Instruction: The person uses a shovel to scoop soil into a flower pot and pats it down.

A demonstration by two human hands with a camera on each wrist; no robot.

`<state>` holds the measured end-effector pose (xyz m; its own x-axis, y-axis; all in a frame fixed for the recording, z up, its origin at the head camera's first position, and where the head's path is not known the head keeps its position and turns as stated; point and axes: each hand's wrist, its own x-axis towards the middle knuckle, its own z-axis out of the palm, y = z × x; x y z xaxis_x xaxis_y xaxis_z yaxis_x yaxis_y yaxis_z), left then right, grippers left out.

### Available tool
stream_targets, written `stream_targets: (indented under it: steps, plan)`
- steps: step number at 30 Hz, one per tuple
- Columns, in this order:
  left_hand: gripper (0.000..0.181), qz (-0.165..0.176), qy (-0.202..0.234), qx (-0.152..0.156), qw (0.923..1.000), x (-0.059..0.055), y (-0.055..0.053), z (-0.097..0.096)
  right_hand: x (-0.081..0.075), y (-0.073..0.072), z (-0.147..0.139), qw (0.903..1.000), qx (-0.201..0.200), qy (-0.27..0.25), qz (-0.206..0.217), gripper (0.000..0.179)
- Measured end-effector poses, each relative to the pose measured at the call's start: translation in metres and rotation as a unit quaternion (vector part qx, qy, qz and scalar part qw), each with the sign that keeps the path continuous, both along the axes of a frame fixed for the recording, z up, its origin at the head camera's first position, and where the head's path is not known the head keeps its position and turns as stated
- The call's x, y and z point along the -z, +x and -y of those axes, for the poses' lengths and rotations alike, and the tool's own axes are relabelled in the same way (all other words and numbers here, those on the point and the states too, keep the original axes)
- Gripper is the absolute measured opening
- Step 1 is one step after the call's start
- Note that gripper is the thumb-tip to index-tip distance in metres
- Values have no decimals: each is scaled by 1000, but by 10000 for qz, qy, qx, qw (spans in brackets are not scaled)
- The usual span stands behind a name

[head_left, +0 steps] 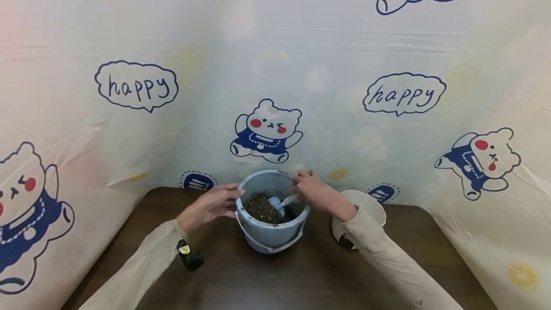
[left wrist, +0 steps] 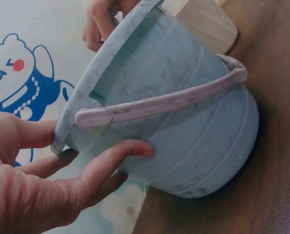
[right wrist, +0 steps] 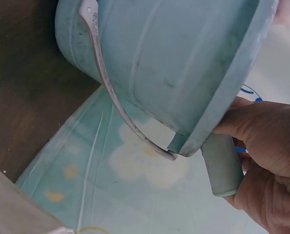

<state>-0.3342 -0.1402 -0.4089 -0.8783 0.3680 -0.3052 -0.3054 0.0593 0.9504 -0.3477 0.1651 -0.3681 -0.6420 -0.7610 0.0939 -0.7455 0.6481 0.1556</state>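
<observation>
A light blue bucket (head_left: 269, 237) stands on the table with dark soil (head_left: 259, 208) inside, and its pale carrying handle (left wrist: 169, 100) hangs down along the outer wall. At the left rim, my left hand (head_left: 214, 201) holds the bucket, thumb at the rim and fingers against the outside. My right hand (head_left: 316, 191) is over the opposite rim, gripping the handle of a small hand trowel (head_left: 276, 202). The trowel's light blue blade lies at the soil inside the bucket. In the right wrist view, the end of the trowel handle (right wrist: 222, 168) sticks out of the curled fingers.
A cream-white container (head_left: 373, 206) stands on the dark wooden table (head_left: 409, 252), right of the bucket and partly behind my right forearm. A cloth printed with bears (head_left: 268, 130) and lettering hangs right behind the table and along both sides.
</observation>
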Motion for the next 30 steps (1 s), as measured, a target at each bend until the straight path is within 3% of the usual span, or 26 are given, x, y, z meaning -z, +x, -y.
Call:
stream_targets:
  steps: [7, 12, 26, 30]
  plan:
    - [61, -4, -9, 13, 10000, -3, 3, 6, -7, 0, -5, 9969, -100, -677, 387, 26]
    - [62, -16, 56, 112, 9999, -3, 3, 3, -14, -1, -17, 9930, 58, -1018, 597, 25]
    - [61, -37, 139, 164, 9998, -2, 3, 3, -21, -3, -46, 9882, -10, -1488, 348, 24]
    - [61, -43, 163, 180, 9997, -1, 3, 3, -26, -3, -56, 9838, 65, -1721, 499, 24]
